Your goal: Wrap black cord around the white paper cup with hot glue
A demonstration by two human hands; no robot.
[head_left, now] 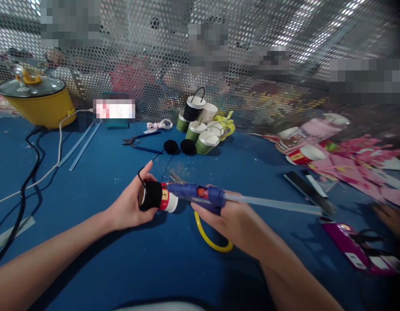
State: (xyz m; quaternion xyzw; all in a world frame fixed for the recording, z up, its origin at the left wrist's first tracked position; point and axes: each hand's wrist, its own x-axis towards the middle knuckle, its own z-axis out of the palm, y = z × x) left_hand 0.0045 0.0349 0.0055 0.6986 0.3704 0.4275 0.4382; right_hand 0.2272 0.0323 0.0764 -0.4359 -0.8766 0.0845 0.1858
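1. Left hand (130,205) is curled around a small paper cup (170,202), which is pinched from two sides; one fingertip is raised, and a thin black strand (157,157) is carried over it.
2. By the right hand (238,222), a blue hot-glue gun (193,191) is gripped firmly. Whether its trigger is pressed cannot be told.
3. Burning should be considered the first danger: if the nozzle were slipped past the cup, the left fingers could be touched by hot glue, since they are placed so near.
4. If too much glue were pressed out, the red label could be smeared, or the black yarn wrap (152,196) could be made lumpy. If the strand were slackened, the windings could be loosened.
5. Some catching is also possible, because a yellow loop (216,244) is seen just under the gun, at six o'clock from it; to what it belongs cannot be told.
6. As for position, the cup is held tilted on its side above the blue tabletop (122,268), at three o'clock from the left palm and between nine and ten o'clock from the right hand. Its white end is turned toward four o'clock.
7. From the cup, a black yarn ball (170,147) is found near twelve o'clock, blue-handled pliers (134,141) at eleven, and green-wrapped cups (206,143) between one and two.
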